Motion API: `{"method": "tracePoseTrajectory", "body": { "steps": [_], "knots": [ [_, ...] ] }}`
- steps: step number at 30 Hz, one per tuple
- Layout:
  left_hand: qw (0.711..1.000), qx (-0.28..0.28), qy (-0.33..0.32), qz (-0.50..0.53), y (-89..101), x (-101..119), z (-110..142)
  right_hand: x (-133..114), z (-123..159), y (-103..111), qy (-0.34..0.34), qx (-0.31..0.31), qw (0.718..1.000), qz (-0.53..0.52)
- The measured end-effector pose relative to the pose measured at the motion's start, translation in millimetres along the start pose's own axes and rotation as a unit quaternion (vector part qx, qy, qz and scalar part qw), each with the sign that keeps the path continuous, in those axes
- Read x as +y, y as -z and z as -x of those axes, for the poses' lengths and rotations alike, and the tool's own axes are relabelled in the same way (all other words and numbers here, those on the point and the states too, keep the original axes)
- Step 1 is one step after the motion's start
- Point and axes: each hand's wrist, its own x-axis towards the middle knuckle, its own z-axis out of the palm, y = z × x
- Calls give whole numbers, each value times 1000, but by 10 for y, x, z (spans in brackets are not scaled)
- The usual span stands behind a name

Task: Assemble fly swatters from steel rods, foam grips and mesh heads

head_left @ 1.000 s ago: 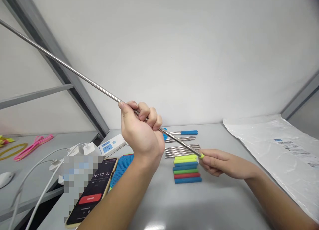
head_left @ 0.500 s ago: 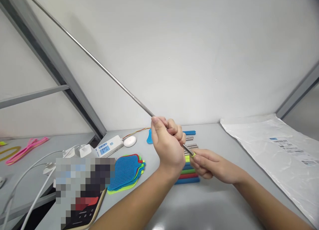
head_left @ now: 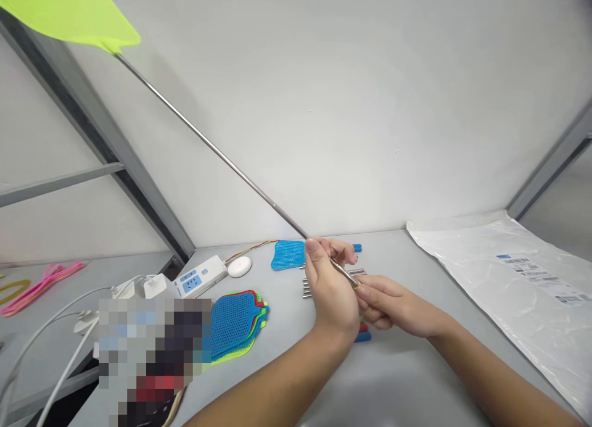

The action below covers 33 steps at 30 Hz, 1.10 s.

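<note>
A fly swatter (head_left: pixel 231 165) with a lime-green head (head_left: pixel 69 16) and a long metal telescopic rod slants from the upper left down to my hands. My left hand (head_left: pixel 335 285) is loosely curled round the lower rod, thumb along it and fingers partly lifted. Just beyond it, my right hand (head_left: pixel 388 302) pinches the rod's bottom end. On the table below lie a blue swatter (head_left: pixel 287 255) and several metal rods (head_left: pixel 311 288) with coloured handles (head_left: pixel 363 337), partly hidden by my hands.
To the left is a stack of perforated swatter heads (head_left: pixel 234 322) beside a blurred-out phone. A white power strip (head_left: pixel 201 276), white round object (head_left: pixel 239 266) and cables stand behind. A white plastic mailer (head_left: pixel 499 279) covers the right side; a wall (head_left: pixel 370 106) rises at the back.
The swatter's rod is shorter, its green head drawn down and right into view. My left hand has slid toward my right hand and its fingers have loosened. My right hand stays nearly still.
</note>
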Motion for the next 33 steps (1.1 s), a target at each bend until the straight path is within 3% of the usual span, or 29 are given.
{"method": "tracePoseTrajectory", "body": {
  "steps": [10,14,17,20,25,33],
  "knots": [
    [994,-13,51,-92,79,-141,156,-16,2,35,3,16,1000,11],
    [994,-44,44,-95,54,-135,74,-42,10,90,8,38,999,1],
    [996,-60,10,-70,30,-8,-123,-59,27,140,-2,39,999,-4],
    [999,-40,-36,-1,39,261,-396,-61,42,177,-19,21,1000,14],
    [995,-2,-27,94,112,694,-715,-53,62,210,-51,-3,998,45],
    [994,16,-15,107,110,673,-619,-25,85,291,-58,-26,995,79]
  ]
}}
